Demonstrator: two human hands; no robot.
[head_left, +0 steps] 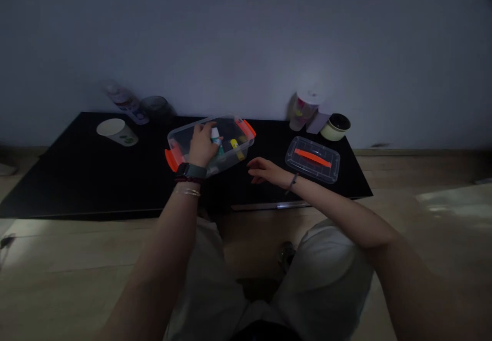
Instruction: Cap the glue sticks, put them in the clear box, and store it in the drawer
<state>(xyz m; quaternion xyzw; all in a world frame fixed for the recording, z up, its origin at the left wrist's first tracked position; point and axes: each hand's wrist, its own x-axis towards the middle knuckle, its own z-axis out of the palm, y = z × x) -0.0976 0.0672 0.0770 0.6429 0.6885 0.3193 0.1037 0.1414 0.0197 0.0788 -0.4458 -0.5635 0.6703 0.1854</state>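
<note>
My left hand point(202, 144) reaches into a clear plastic box point(188, 132) with orange latches. Its fingers and thumb are closed around a small white-and-teal bottle point(216, 137), partly hidden by the hand. Beside that bottle, inside the box, lies a yellow-capped stick point(235, 146). My right hand point(267, 171) hovers just right of the box's near corner, fingers loosely bent and apart, with nothing in them. To its right, the box's clear lid point(303, 164) with an orange handle lies flat on the black table.
At the left of the black table point(88, 187) are a tilted paper cup point(117, 131), a bottle point(126, 104) and a dark round bowl point(157, 108). A lidded clear cup point(302, 109) and a cream pot point(335, 127) stand at the back right, against the wall.
</note>
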